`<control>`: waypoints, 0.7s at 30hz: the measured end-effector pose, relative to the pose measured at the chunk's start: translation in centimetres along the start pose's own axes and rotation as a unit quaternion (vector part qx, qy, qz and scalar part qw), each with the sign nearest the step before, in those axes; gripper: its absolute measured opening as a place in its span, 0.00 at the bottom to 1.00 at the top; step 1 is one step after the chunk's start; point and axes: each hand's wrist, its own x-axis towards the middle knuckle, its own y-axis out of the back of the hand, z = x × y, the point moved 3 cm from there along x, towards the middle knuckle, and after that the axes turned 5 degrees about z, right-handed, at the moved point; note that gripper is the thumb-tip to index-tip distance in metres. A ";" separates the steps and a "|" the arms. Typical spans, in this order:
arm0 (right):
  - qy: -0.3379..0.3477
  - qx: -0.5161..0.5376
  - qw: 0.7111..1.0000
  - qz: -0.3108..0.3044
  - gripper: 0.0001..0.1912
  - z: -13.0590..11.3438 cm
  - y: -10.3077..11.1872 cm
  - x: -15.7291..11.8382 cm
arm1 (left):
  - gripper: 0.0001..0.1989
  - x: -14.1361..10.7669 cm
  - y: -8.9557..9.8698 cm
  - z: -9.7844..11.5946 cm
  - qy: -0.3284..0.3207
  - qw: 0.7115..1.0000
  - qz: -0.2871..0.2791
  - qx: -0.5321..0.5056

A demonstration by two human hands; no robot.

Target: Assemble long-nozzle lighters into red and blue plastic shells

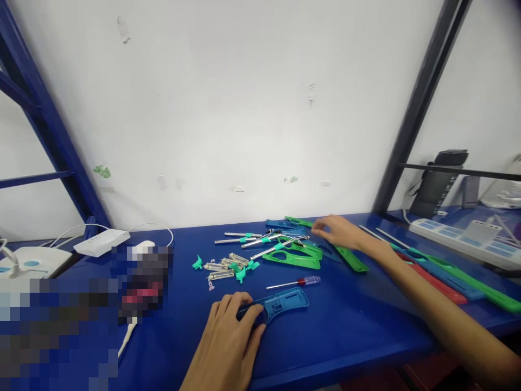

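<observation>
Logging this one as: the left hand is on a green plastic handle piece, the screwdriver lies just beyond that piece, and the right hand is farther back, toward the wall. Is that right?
One detail is wrong: in the head view, the plastic handle piece at the left hand is blue, not green. The screwdriver and right hand are as you logged them.

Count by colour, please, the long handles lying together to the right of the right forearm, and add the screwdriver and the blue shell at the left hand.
Red handle: 1
Blue handle: 1
Green handle: 1
Screwdriver: 1
Blue shell at left hand: 1
Total: 5
</observation>
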 end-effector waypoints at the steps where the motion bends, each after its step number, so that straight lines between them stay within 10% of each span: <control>1: -0.001 -0.010 1.000 -0.013 0.17 0.5 -0.7 0.0 | 0.15 -0.1 -0.2 -0.1 -0.007 1.000 0.006 0.006; 21: 0.024 -0.027 0.995 -0.095 0.19 2.9 -4.1 -0.3 | 0.15 -0.7 0.1 -0.5 0.022 0.998 -0.002 -0.061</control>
